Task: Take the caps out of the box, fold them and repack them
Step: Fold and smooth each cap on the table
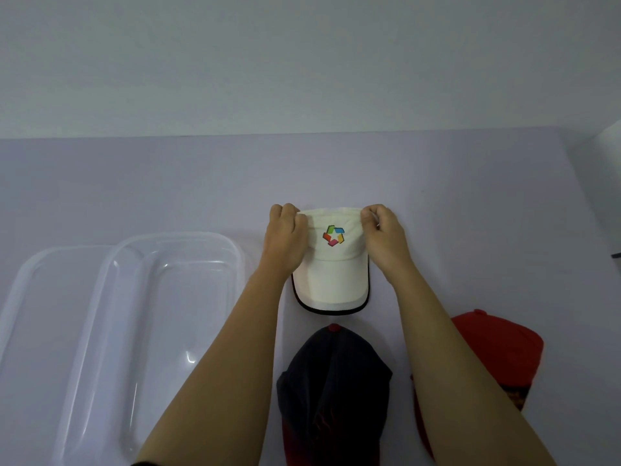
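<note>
Both hands, left (285,235) and right (384,238), pinch the far edge of the white fabric cap with a colourful logo (332,270), flat on the pale lilac tabletop (134,190); clear plastic box (174,297) left of it; dark navy cap (332,381) and red cap (497,348) nearer; plain white wall (302,62) behind.

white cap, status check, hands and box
Left hand and right hand pinch white logo cap flat on table. Clear plastic box empty. Nothing blocking.

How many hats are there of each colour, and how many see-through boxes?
White cap: 1
Dark navy cap: 1
Red cap: 1
Clear plastic box: 1
Clear lid partly under the box: 1
Total: 5 things, 3 of them caps.
</note>
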### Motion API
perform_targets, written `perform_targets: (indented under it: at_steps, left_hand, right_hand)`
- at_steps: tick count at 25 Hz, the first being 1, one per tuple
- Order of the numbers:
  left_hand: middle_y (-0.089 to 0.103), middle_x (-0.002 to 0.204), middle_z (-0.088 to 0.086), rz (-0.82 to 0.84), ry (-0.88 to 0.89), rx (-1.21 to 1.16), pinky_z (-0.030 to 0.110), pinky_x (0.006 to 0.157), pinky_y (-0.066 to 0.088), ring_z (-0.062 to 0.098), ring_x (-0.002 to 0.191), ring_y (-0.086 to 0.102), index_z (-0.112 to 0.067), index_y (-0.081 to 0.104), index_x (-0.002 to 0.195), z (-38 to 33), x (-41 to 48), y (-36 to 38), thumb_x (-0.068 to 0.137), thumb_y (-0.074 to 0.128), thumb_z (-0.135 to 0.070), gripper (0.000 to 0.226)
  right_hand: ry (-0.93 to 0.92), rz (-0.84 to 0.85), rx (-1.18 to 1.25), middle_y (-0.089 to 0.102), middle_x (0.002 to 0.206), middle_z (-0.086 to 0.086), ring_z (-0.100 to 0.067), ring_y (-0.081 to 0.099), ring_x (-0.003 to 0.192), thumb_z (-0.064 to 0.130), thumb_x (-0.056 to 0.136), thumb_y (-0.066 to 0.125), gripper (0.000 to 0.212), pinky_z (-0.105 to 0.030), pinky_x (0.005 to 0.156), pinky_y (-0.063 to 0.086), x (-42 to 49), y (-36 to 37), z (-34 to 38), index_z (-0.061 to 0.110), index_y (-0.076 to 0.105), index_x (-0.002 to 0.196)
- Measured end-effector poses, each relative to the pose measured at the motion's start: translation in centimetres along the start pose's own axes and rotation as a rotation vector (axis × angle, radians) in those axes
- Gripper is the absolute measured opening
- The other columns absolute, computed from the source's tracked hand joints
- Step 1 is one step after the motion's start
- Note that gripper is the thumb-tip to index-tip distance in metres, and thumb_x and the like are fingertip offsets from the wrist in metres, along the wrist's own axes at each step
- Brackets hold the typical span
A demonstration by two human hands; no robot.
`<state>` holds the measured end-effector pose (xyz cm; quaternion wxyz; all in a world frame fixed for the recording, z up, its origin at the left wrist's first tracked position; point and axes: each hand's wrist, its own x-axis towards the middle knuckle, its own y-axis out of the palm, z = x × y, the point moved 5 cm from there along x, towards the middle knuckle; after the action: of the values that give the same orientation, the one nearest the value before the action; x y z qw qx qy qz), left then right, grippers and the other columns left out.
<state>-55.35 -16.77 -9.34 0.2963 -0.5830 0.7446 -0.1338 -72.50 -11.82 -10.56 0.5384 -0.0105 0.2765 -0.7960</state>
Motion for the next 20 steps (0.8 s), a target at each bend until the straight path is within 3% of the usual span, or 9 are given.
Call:
perform_targets:
  at_steps: [3,5,7,9,12,14,16,20]
  left_hand:
    - [0.048,0.092,0.005,0.000,0.061,0.132,0.027,0.065,0.033,0.018,0.079,0.044,-0.007,0.046,0.091,-0.1,0.3,0.0,0.095,0.031,-0.014,0.017]
    - [0.051,0.110,0.009,0.040,0.074,0.182,0.026,0.073,0.035,0.019,0.087,0.048,-0.007,0.048,0.109,-0.2,0.1,0.1,0.097,0.030,-0.016,0.023]
    - [0.044,0.133,0.014,0.040,0.098,0.222,0.034,0.083,0.041,0.028,0.104,0.052,-0.005,0.042,0.128,-0.5,-0.6,-0.2,0.098,0.031,-0.016,0.034]
    - [0.031,0.145,0.023,-0.031,0.141,0.208,0.048,0.093,0.043,0.041,0.121,0.043,-0.001,0.039,0.134,-1.3,-2.1,-0.8,0.098,0.037,-0.013,0.038]
    - [0.019,0.153,0.013,-0.109,-0.013,0.008,0.039,0.108,0.031,0.030,0.135,0.031,-0.010,0.013,0.149,-2.1,-6.6,-1.9,0.099,0.036,-0.025,0.057]
    - [0.018,0.155,0.006,-0.081,-0.095,-0.071,0.035,0.109,0.029,0.023,0.138,0.031,-0.015,0.010,0.150,-1.6,-11.0,-1.9,0.098,0.036,-0.027,0.059]
    - [0.018,0.156,0.004,-0.005,-0.139,-0.065,0.031,0.110,0.026,0.020,0.140,0.028,-0.018,0.012,0.150,-0.3,-15.7,-1.4,0.098,0.037,-0.030,0.059]
    - [0.021,0.157,0.005,0.066,-0.301,-0.033,0.038,0.114,0.022,0.023,0.143,0.022,-0.016,0.015,0.150,4.0,-22.1,0.6,0.095,0.041,-0.044,0.066]
  right_hand:
    - [0.010,0.044,-0.018,0.055,0.107,0.001,-0.012,0.049,0.097,0.022,0.099,0.038,0.024,-0.023,0.081,0.036,0.4,-0.2,0.2,0.009,0.054,0.112]
    - [-0.002,0.041,-0.048,0.057,0.112,-0.002,-0.013,0.050,0.100,0.022,0.099,0.039,0.024,-0.022,0.082,0.036,0.2,-0.4,0.3,0.010,0.054,0.114]
    - [-0.032,0.017,-0.098,0.053,0.126,-0.005,-0.016,0.051,0.111,0.023,0.099,0.039,0.028,-0.021,0.087,0.036,-0.1,-0.5,0.6,0.012,0.052,0.121]
    - [-0.083,-0.047,-0.149,0.041,0.137,-0.009,-0.020,0.048,0.119,0.024,0.099,0.040,0.035,-0.022,0.094,0.037,-1.0,-1.1,1.5,0.012,0.045,0.131]
    - [-0.190,-0.172,-0.067,0.040,0.132,-0.001,-0.012,0.049,0.111,0.025,0.098,0.041,0.036,-0.014,0.091,0.040,-4.9,-2.8,3.1,0.014,0.043,0.132]
    - [-0.212,-0.137,0.025,0.045,0.123,0.009,-0.005,0.048,0.107,0.026,0.097,0.043,0.031,-0.006,0.084,0.037,-9.4,-3.4,2.8,0.017,0.047,0.127]
    - [-0.157,-0.052,0.097,0.049,0.122,0.010,-0.006,0.049,0.110,0.029,0.095,0.048,0.031,-0.010,0.087,0.037,-14.0,-3.2,0.5,0.020,0.049,0.124]
    - [0.083,0.088,0.136,0.046,0.130,0.007,-0.014,0.046,0.123,0.035,0.093,0.049,0.041,-0.036,0.105,0.040,-20.1,-1.6,-6.1,0.018,0.045,0.130]
